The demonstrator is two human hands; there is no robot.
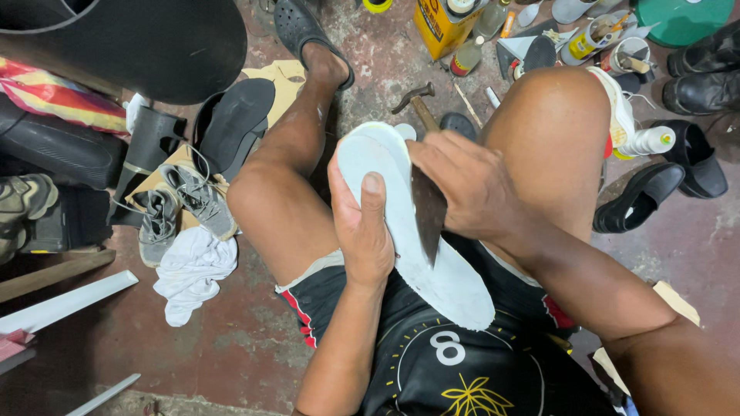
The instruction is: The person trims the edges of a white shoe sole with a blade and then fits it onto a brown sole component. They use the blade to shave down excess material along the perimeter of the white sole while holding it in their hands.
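Your left hand [362, 231] wraps the white shoe sole [408, 231] mid-frame over your lap, thumb pressed flat on top. Right hand [470, 185] fingers clamp a dark blade [428, 216] against it. Sole looks light, bendy; grip the edges.

Your left hand [362, 235] rises from a bent forearm between your bare knees, fingers curled in a grip and the thumb laid straight up along the front. Your right hand [470, 189] reaches in from the right across your thigh, knuckles up, fingers closed and pointing left, just above and beside the left.
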